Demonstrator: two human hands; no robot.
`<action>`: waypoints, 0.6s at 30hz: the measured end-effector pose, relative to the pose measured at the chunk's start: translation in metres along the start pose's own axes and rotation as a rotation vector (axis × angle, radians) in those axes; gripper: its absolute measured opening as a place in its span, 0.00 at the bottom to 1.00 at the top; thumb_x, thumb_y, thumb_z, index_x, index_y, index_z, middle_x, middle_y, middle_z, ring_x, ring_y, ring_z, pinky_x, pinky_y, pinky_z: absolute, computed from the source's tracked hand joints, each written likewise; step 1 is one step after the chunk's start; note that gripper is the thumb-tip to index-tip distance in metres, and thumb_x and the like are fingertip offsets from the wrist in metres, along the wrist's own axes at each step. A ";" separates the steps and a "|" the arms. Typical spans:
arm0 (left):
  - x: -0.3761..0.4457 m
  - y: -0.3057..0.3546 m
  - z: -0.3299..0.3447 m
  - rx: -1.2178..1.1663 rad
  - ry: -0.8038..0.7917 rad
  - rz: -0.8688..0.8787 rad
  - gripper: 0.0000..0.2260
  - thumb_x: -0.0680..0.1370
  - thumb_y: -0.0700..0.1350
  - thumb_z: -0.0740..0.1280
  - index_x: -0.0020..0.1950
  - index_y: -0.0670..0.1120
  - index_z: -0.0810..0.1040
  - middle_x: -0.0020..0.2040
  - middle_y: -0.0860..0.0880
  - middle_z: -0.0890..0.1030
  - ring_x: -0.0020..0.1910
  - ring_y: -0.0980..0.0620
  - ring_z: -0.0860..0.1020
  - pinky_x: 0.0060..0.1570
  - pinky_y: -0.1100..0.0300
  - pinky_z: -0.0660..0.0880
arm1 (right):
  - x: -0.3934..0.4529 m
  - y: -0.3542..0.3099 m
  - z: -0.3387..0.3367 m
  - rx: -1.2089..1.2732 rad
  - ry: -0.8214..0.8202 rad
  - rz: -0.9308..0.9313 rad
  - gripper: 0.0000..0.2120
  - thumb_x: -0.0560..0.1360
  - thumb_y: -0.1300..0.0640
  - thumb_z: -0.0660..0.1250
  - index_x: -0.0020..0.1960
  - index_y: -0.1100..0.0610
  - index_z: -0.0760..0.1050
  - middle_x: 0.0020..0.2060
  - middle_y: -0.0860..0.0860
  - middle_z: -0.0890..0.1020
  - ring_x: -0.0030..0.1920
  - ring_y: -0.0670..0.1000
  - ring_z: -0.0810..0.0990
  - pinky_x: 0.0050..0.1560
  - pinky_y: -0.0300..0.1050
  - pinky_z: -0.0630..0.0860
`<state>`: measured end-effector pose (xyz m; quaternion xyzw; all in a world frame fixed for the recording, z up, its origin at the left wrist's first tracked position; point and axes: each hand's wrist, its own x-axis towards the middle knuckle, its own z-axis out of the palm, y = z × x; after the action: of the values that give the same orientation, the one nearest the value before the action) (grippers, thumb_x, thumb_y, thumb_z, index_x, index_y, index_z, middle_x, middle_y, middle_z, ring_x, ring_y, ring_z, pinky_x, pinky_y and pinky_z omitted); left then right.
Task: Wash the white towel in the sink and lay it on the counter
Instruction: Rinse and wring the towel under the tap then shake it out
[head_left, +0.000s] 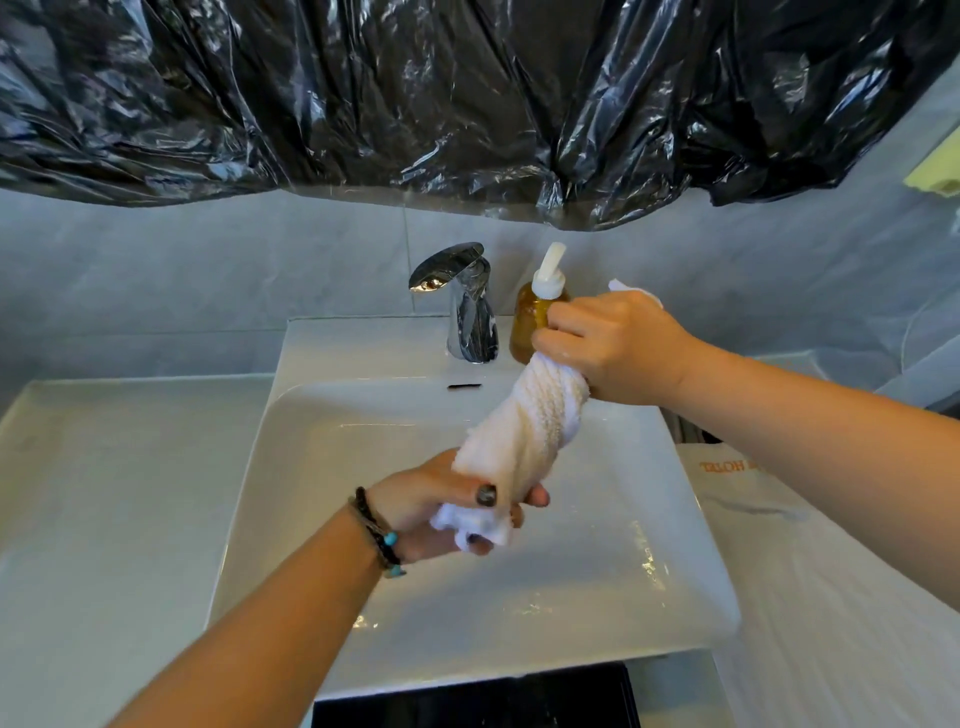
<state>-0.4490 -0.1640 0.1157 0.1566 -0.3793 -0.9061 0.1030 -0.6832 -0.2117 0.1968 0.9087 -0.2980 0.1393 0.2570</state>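
The left hand (441, 512) sits nearest, fingers curled round the near end of the white towel (524, 431). The twisted roll's long axis slants up to the far right, where the right hand (613, 345) grips its other end above the sink (675, 519).

The white towel (524, 436) is twisted into a tight rope with spiral folds running along its length. It is held in the air above the sink (675, 519), slanted from lower left to upper right. Its lower end is bunched and sticks out in small folds; a small corner shows at the upper end. The fabric is terry, cream-white in the middle. The sink is white, rectangular and shallow, with drops of water seen on its basin. The white table (104, 493) lies beside the sink.
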 end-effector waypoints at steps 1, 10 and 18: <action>0.000 0.008 0.002 0.156 0.130 -0.021 0.30 0.60 0.41 0.76 0.61 0.40 0.72 0.42 0.44 0.79 0.33 0.52 0.74 0.30 0.62 0.70 | -0.005 -0.005 0.006 0.000 -0.097 0.018 0.13 0.63 0.67 0.74 0.42 0.59 0.73 0.32 0.55 0.75 0.27 0.55 0.74 0.23 0.43 0.70; 0.013 0.031 0.007 1.484 0.728 -0.366 0.42 0.68 0.50 0.75 0.75 0.50 0.54 0.53 0.48 0.77 0.45 0.50 0.78 0.40 0.58 0.78 | 0.013 -0.057 0.001 0.127 -0.977 0.418 0.05 0.71 0.61 0.65 0.45 0.55 0.70 0.37 0.51 0.73 0.37 0.55 0.74 0.34 0.43 0.68; 0.016 0.056 0.007 2.246 0.737 -0.313 0.22 0.73 0.49 0.68 0.65 0.49 0.66 0.50 0.47 0.76 0.46 0.46 0.78 0.39 0.56 0.71 | 0.014 -0.070 0.013 0.581 -1.034 0.897 0.07 0.69 0.62 0.66 0.47 0.61 0.74 0.36 0.54 0.76 0.33 0.54 0.75 0.32 0.42 0.70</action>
<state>-0.4625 -0.2028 0.1575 0.4545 -0.8845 0.0295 -0.1008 -0.6284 -0.1772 0.1651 0.6806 -0.6746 -0.1415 -0.2484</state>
